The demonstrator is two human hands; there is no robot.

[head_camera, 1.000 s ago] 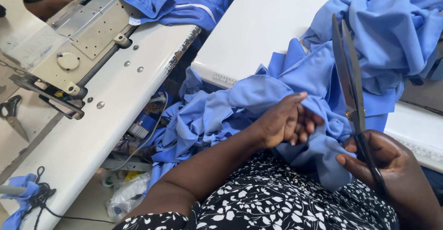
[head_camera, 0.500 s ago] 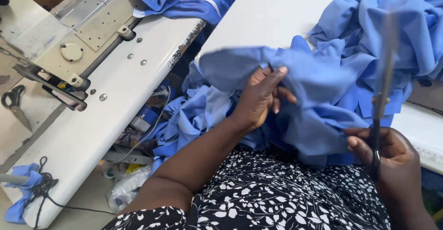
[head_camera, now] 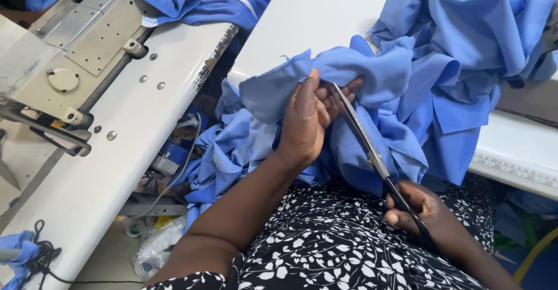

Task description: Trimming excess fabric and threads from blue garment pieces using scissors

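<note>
The left hand (head_camera: 305, 124) was pinching a raised fold of blue fabric (head_camera: 349, 77), thumb on the near side and fingers curled behind it, holding the edge up above the lap. The right hand (head_camera: 421, 211) was closed round the handles of a pair of scissors (head_camera: 363, 133), whose long blades ran up and away from it to meet the cloth just beside the left fingertips. From this view I could not tell whether the blades stood apart or together.

The cloth looked light, thin and limp: it sagged in loose folds on both sides of the pinch and trailed down below the left wrist into a heap. It would likely slump and slide unless kept taut, so the sound place to hold it was the edge itself, close beside the blades, as the left hand did. It did not look fragile.

Beyond the scissor tips more blue cloth lay heaped on a white table (head_camera: 314, 16). Well out to the left of the left forearm stood a sewing machine bed (head_camera: 75, 45) on a pale worktop (head_camera: 116, 156).
</note>
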